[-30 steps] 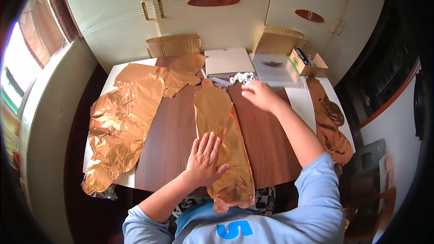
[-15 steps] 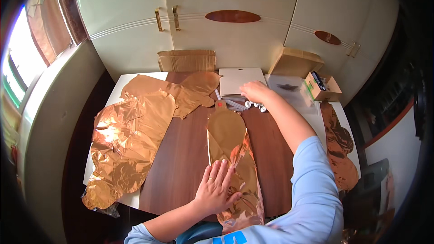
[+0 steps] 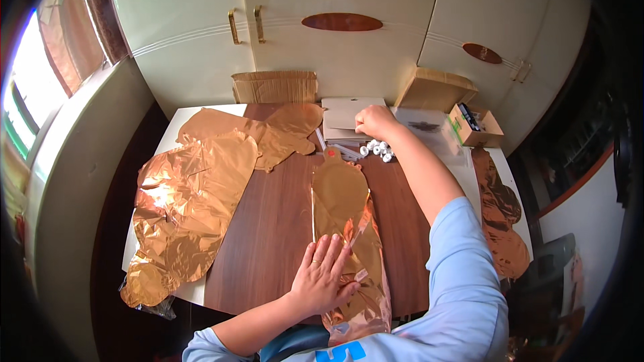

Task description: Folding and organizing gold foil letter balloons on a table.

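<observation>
My left hand [image 3: 323, 280] lies flat with its fingers stretched out, on a long folded gold foil balloon [image 3: 341, 191] that runs from the table's front edge toward the middle. A small red mark sits on the tab at its far end. Farther off, my right hand [image 3: 377, 123] is raised with curled fingers over a stack of pale cards [image 3: 342, 112]. What it pinches, if anything, is too small to make out. Just below this hand is a cluster of small white round pieces [image 3: 380, 150]. Thin pale sticks [image 3: 349, 151] lie beside them, at the balloon's tip.
Large crumpled gold foil balloons [image 3: 194, 194] cover the table's left side. At the right edge lies a darker copper foil piece [image 3: 496, 214]. An open cardboard box [image 3: 484, 135] stands back right near a clear plastic sheet [image 3: 426, 124]. White cupboard doors [image 3: 349, 60] rise behind the table.
My right hand has drawn back and curled its fingers, and more of the white pieces show. My left hand has stayed on the foil balloon, whose far part has shifted slightly.
</observation>
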Motion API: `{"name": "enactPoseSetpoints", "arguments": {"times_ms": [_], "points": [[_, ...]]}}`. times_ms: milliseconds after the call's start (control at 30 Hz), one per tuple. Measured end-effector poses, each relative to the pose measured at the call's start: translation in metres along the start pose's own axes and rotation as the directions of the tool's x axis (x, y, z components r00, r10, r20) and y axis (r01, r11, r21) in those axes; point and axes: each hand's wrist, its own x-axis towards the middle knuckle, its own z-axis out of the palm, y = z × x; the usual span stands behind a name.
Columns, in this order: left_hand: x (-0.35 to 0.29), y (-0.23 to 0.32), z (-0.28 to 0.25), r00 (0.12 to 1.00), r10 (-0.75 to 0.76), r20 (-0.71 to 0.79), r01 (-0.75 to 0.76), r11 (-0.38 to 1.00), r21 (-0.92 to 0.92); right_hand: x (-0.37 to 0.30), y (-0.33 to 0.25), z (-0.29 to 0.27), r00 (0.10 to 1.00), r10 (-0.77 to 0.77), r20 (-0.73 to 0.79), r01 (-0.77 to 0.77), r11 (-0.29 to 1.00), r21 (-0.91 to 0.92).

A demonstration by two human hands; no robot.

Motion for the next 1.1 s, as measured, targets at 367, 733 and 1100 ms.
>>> {"name": "enactPoseSetpoints", "arguments": {"times_ms": [367, 733, 1100], "points": [[-0.001, -0.001, 0.0, 1.0, -0.001, -0.007, 0.001, 1.0, 0.002, 0.0, 0.009, 0.015, 0.998, -0.038, -0.051, 0.041, 0.998, 0.047], [-0.002, -0.003, -0.001, 1.0, -0.011, -0.021, 0.01, 0.999, -0.043, -0.02, 0.037, -0.021, 0.622, 0.768, 0.152, -0.78, 0.625, 0.038], [0.001, -0.001, -0.002, 1.0, 0.006, -0.021, -0.008, 0.998, -0.066, -0.02, 0.098, 0.033, 0.577, 0.762, 0.293, -0.787, 0.422, 0.45]]}}
